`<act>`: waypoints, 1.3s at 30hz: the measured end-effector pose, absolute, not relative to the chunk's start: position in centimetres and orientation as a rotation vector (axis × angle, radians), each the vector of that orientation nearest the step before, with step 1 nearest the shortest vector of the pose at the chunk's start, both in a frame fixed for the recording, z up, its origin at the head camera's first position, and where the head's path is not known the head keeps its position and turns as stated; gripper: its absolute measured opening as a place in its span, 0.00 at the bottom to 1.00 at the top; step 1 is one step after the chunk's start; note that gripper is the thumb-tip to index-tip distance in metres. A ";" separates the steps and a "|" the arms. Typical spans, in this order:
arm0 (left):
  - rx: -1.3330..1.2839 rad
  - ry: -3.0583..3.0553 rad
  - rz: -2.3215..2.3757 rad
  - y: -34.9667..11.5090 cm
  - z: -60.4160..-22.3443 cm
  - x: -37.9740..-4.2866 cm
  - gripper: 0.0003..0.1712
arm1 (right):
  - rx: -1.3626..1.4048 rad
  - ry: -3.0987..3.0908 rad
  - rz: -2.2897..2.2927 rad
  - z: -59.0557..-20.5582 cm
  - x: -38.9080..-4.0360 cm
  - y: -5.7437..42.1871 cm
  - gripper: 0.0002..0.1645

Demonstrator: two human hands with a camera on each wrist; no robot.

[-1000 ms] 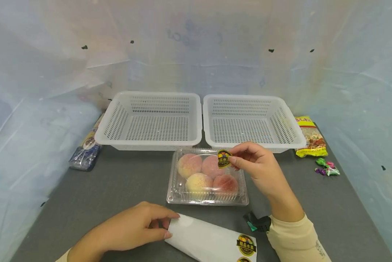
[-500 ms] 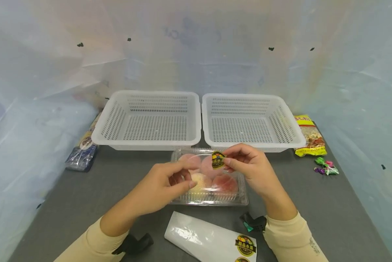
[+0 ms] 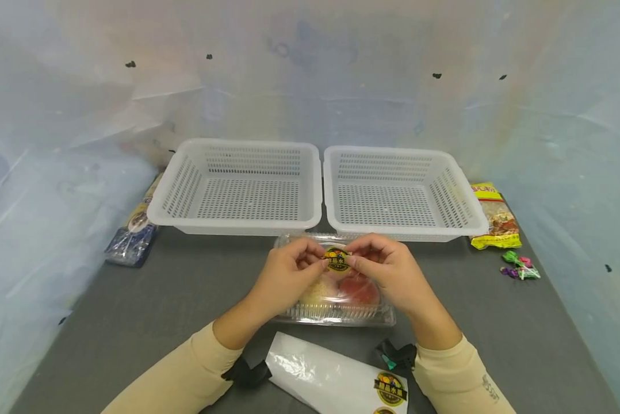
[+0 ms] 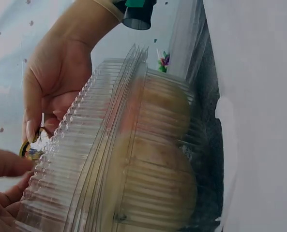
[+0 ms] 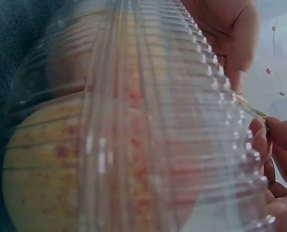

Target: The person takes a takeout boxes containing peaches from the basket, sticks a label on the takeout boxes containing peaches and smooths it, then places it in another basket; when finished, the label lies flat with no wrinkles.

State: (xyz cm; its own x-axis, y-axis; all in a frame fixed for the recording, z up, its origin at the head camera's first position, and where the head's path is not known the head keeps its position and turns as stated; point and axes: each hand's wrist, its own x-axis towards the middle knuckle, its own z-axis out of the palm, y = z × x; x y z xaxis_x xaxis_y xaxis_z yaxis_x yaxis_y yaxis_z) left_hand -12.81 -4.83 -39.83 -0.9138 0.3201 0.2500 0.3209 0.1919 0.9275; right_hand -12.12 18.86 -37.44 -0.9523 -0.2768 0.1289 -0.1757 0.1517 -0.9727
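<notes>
A round black-and-gold sticker [image 3: 336, 260] is held between both hands above a clear plastic clamshell box [image 3: 336, 313]. My right hand [image 3: 393, 270] pinches its right edge between thumb and fingers. At its left edge, the thumb and fingers of my left hand [image 3: 289, 273] pinch it too. Peaches [image 3: 359, 291] show through the lid, partly hidden by the hands. In the left wrist view, the sticker [image 4: 36, 145] stands just off the ribbed lid. Nearer me lies a white sticker sheet [image 3: 320, 371] bearing more of the same stickers.
Two white plastic baskets [image 3: 245, 224] [image 3: 408, 231] stand side by side behind the box. A dark blue package [image 3: 133, 241] lies at left. At right are a yellow food packet [image 3: 496, 218] and several wrapped candies [image 3: 520, 267].
My left hand has left the sticker sheet and moved up and right to the sticker. My right hand has shifted slightly left with the sticker, which now faces up more squarely.
</notes>
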 end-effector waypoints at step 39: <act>-0.562 -2.672 -1.350 -4.4 -39.7 -13.8 0.08 | -0.352 2.793 -1.381 -39.3 -12.5 16.4 0.04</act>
